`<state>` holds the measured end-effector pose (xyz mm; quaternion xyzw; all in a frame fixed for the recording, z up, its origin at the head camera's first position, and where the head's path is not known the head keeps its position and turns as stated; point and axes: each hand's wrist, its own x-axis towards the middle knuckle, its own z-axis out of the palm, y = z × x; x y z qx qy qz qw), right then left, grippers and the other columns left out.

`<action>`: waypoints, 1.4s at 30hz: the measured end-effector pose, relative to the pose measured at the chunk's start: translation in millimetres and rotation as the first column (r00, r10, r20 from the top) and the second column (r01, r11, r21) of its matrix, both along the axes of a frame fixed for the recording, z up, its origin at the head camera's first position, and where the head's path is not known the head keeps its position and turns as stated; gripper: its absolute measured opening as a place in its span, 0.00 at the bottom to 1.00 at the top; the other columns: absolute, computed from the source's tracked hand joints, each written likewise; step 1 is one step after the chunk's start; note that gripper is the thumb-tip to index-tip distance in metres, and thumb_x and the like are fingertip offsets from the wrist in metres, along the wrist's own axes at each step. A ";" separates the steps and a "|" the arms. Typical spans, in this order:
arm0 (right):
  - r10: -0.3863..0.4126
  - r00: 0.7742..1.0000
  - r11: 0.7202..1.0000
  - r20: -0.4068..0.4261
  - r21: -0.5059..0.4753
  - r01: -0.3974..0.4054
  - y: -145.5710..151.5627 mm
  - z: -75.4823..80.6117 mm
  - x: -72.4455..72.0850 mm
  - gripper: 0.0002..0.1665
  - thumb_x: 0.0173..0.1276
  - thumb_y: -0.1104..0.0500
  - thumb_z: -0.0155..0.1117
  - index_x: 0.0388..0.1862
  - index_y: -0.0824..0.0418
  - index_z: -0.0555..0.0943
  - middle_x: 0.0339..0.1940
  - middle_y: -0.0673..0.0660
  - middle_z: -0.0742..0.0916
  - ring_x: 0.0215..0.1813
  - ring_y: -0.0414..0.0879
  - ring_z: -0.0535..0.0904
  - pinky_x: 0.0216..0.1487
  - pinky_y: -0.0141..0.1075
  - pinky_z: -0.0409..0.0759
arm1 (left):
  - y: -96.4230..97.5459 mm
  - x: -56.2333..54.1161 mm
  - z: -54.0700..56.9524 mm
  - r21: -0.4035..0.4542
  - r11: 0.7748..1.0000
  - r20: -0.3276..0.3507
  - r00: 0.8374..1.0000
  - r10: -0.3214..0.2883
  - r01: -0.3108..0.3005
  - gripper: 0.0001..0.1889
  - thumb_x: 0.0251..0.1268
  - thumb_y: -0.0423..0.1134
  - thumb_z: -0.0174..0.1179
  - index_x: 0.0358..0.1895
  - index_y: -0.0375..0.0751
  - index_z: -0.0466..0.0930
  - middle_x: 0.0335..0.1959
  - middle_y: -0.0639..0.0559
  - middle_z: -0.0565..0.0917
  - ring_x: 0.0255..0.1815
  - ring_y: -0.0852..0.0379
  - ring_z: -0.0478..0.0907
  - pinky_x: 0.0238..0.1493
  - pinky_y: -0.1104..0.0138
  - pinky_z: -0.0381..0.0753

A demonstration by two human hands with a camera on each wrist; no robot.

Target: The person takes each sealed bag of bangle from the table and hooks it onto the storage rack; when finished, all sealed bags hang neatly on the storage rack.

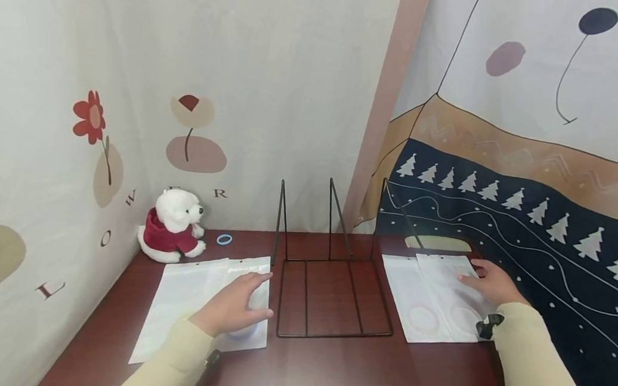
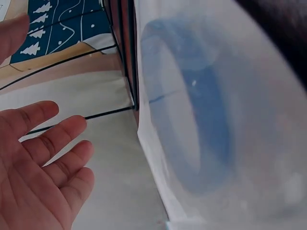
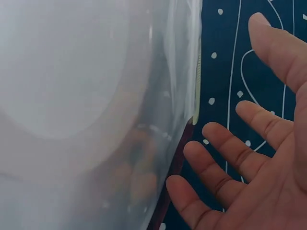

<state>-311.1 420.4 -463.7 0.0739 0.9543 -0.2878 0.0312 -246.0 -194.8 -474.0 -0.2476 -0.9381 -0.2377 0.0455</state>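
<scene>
Two white translucent bags (image 1: 189,292) lie side by side on the left of the table, partly overlapping. A blue ring (image 2: 211,124) shows through the nearer-to-middle one. My left hand (image 1: 233,304) hovers over that bag, fingers spread and relaxed, holding nothing. On the right lie two similar bags (image 1: 434,285), each with a pale pinkish ring (image 3: 136,86) inside. My right hand (image 1: 496,284) is at the outer edge of the rightmost bag, its fingers loosely extended and pinching nothing; whether it touches the bag I cannot tell.
A black wire rack (image 1: 334,336) with upright prongs stands between the bag pairs. Behind the left bags sit a white plush bear (image 1: 169,231) in red clothing and a small blue ring (image 1: 224,244). A pale yellow-green flat object (image 1: 437,243) lies behind the right bags. Printed curtains enclose the table.
</scene>
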 end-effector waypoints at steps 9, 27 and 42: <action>-0.008 0.999 1.000 0.045 0.014 0.007 5.5 -6.6 -1.9 0.59 0.70 0.37 0.70 0.77 0.79 0.59 0.72 0.85 0.69 0.71 0.78 0.67 0.71 0.72 0.69 | 11.6 -4.8 -5.9 0.003 0.999 0.042 0.998 -0.045 0.045 0.40 0.64 0.53 0.71 0.74 0.33 0.73 0.69 0.36 0.80 0.73 0.36 0.74 0.76 0.45 0.71; -0.026 0.998 0.989 0.055 0.149 0.018 15.4 -16.1 -9.0 0.54 0.62 0.45 0.76 0.71 0.83 0.66 0.68 0.85 0.72 0.65 0.79 0.71 0.68 0.72 0.71 | 36.2 -5.9 -9.0 -0.047 0.992 0.161 0.981 -0.112 0.121 0.41 0.68 0.58 0.69 0.69 0.23 0.74 0.65 0.32 0.80 0.68 0.35 0.77 0.71 0.44 0.76; -0.038 0.995 0.982 0.096 0.187 0.020 12.6 -10.2 -7.9 0.51 0.62 0.48 0.77 0.67 0.86 0.67 0.65 0.85 0.75 0.62 0.79 0.73 0.66 0.71 0.74 | 47.0 -7.7 -7.4 -0.092 0.996 0.237 0.971 0.008 0.014 0.44 0.60 0.57 0.74 0.70 0.24 0.74 0.67 0.30 0.78 0.70 0.34 0.76 0.73 0.44 0.74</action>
